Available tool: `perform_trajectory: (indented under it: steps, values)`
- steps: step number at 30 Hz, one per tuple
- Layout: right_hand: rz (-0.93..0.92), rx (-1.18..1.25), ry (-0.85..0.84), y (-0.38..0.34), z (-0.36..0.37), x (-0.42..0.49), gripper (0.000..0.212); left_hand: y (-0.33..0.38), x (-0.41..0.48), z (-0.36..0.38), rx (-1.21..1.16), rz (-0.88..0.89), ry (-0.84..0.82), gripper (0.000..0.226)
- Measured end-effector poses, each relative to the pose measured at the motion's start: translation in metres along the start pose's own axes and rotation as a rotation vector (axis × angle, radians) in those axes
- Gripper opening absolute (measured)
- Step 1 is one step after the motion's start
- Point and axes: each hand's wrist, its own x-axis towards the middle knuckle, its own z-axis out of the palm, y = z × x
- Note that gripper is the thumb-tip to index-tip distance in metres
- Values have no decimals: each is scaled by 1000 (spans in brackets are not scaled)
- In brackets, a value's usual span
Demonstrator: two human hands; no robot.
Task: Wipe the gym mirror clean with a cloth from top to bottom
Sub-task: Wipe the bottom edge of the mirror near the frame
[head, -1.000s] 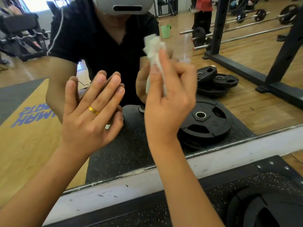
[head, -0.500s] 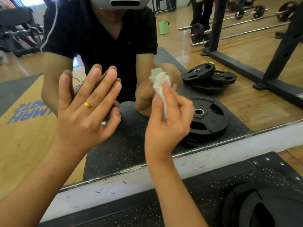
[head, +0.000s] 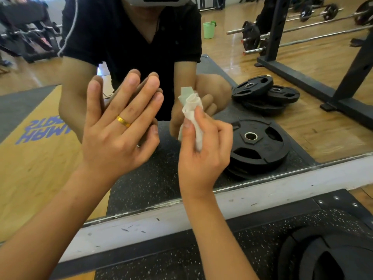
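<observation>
Mirror [head: 40,168]: fills the upper two thirds of the frame; its lower edge meets a scuffed white sill [head: 262,190] running across the frame.

Left hand [head: 113,134]: centre left, palm toward the glass, fingers straight and close together, holding nothing. The fingertips meet their own reflection; firm contact cannot be confirmed. A gold ring [head: 123,121] sits on one finger.

Right hand [head: 201,152]: centre of frame, fingers and thumb curled round a bunched white cloth [head: 192,112]. The upper end of the cloth stands clear above the thumb and meets its reflection, placing it at the lower part of the mirror, just right of the left hand.

Other items: black weight plates [head: 260,144] reflected at centre right; speckled rubber mat [head: 181,259] below the sill
</observation>
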Motion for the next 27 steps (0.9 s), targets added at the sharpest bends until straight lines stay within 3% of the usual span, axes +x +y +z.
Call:
perform_trajectory:
  steps: [7, 13, 18, 20, 24, 27]
  values:
    - [95, -25, 99, 5, -5, 15, 25, 1, 0, -1, 2, -15, 11, 51]
    - [51, 64, -27, -10, 3, -8, 25, 2, 1, 0, 2, -17, 21, 51]
    - [196, 43, 154, 4, -5, 26, 24, 2, 1, -1, 8, -19, 15, 52]
    - [210, 62, 138, -3, 0, 17, 24, 2, 1, -1, 8, -19, 16, 52]
    - [25, 72, -53, -12, 6, -17, 22, 1, 2, 0, 23, -26, 29, 51]
    - [-52, 43, -57, 0, 1, -1, 21, 2, 3, -2, 16, -26, 19, 51]
